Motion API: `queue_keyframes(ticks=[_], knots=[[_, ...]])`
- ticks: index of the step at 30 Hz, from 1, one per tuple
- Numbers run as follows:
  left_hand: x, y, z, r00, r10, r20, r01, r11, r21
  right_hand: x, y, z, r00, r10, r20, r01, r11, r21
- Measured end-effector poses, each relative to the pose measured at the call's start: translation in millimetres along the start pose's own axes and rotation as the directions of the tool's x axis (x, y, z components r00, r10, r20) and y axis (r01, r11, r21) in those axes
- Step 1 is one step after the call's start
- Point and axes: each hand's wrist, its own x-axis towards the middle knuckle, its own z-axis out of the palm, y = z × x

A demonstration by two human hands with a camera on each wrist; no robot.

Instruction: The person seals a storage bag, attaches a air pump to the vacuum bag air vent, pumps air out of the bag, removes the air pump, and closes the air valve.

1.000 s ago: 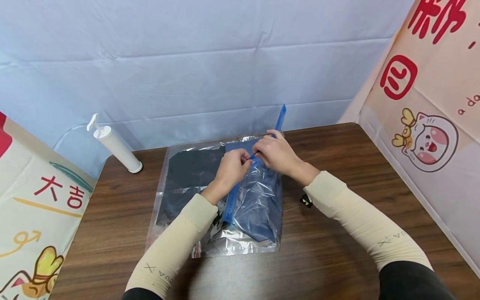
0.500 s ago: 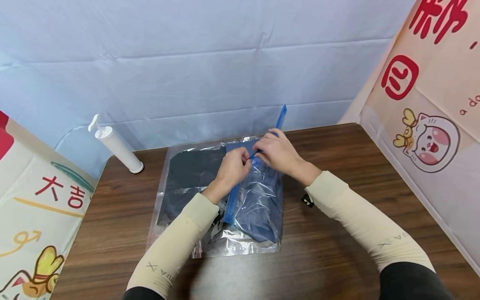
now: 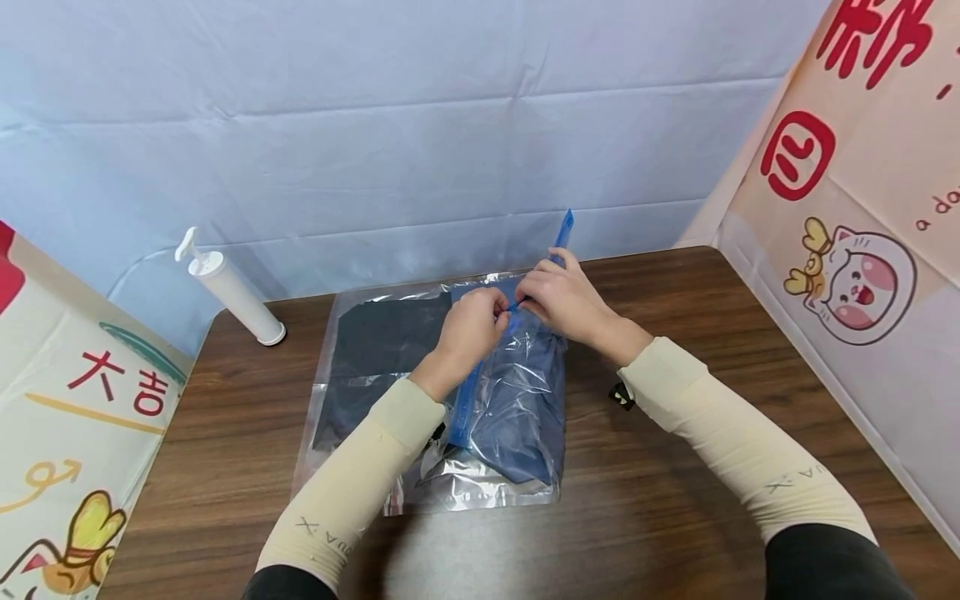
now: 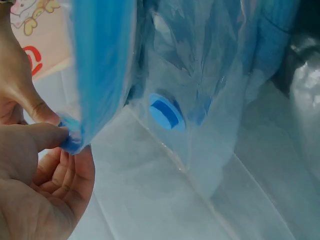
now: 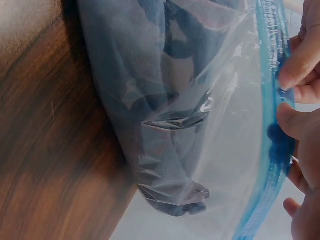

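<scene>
A clear plastic storage bag (image 3: pixel 480 493) lies on the table, with dark folded cloth (image 3: pixel 390 335) at its left and blue-grey cloth (image 3: pixel 519 421) at its right. Its blue zip strip (image 3: pixel 462 408) runs diagonally up to the far edge, where the end sticks up. My left hand (image 3: pixel 468 329) pinches the strip between thumb and fingers, as the left wrist view shows. Close on its right, my right hand (image 3: pixel 564 298) pinches the same strip farther up. A blue round valve (image 4: pixel 167 112) shows on the bag in the left wrist view.
A white hand pump (image 3: pixel 243 304) with a T-shaped handle stands at the table's back left. A small black item (image 3: pixel 621 395) lies by the right cuff. Light blue cloth (image 3: pixel 375 167) hangs behind the wooden table (image 3: pixel 720 367), and printed sheets hang at both sides.
The right hand has shifted slightly to the right along the strip, widening the gap between the hands. My left hand has moved a little upward. The bag and pump stay in place.
</scene>
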Motion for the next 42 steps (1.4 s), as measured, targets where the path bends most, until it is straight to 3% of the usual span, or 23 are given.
queue_keyframes(ticks=[7,16,18,23,26,31,42], knots=[[1.3,-0.4,1.8,1.0,-0.007,-0.004,0.007,1.0,-0.001,0.1,-2,4,1.0,-0.017,-0.005,0.017,1.0,-0.026],[0.2,-6.0,6.3,0.994,0.067,-0.081,-0.067,0.998,-0.004,-1.0,-5,14,0.995,-0.014,-0.099,0.007,0.997,-0.075],[-0.2,-8.4,6.9,0.997,0.053,-0.062,-0.054,0.998,-0.016,-1.1,-7,15,0.996,0.0,-0.085,-0.006,0.998,-0.069],[-0.2,-10.4,5.7,1.0,-0.018,0.003,0.018,0.999,-0.039,2.2,-3,4,0.998,0.03,0.055,-0.026,0.997,-0.069],[-0.7,-7.9,3.1,0.998,-0.053,0.031,0.054,0.998,-0.042,3.5,3,-5,0.994,0.048,0.099,-0.038,0.995,-0.097],[-1.6,-5.3,1.1,0.996,-0.082,0.038,0.083,0.996,-0.04,1.7,7,-10,0.995,0.053,0.083,-0.044,0.992,-0.115],[-1.5,-10.4,6.1,0.997,-0.069,-0.034,0.067,0.996,-0.053,0.3,6,-4,1.0,-0.013,0.018,0.015,0.996,-0.092]])
